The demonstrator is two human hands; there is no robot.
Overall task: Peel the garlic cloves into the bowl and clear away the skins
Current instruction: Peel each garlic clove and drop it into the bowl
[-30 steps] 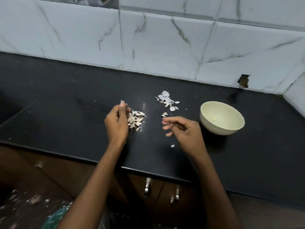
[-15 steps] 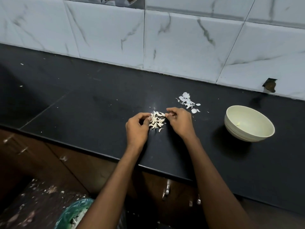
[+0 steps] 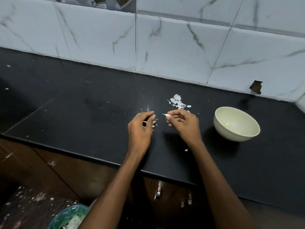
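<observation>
Pinching a garlic clove (image 3: pixel 166 115), the right hand (image 3: pixel 183 124) hovers near the bowl (image 3: pixel 221 129), while the left hand (image 3: pixel 140 128) fingers curl over skins (image 3: pixel 154 125).

**Around the black counter**

A black stone countertop (image 3: pixel 69 113) runs beneath white marble-patterned wall tiles (image 3: pixel 173 47). One tile has a small broken hole (image 3: pixel 255 87) near its lower edge. Below the counter's front edge are brown wooden cabinet doors (image 3: pixel 79 172) with metal handles (image 3: pixel 158 193). A green plastic bag (image 3: pixel 69 215) sits at bottom left.
</observation>
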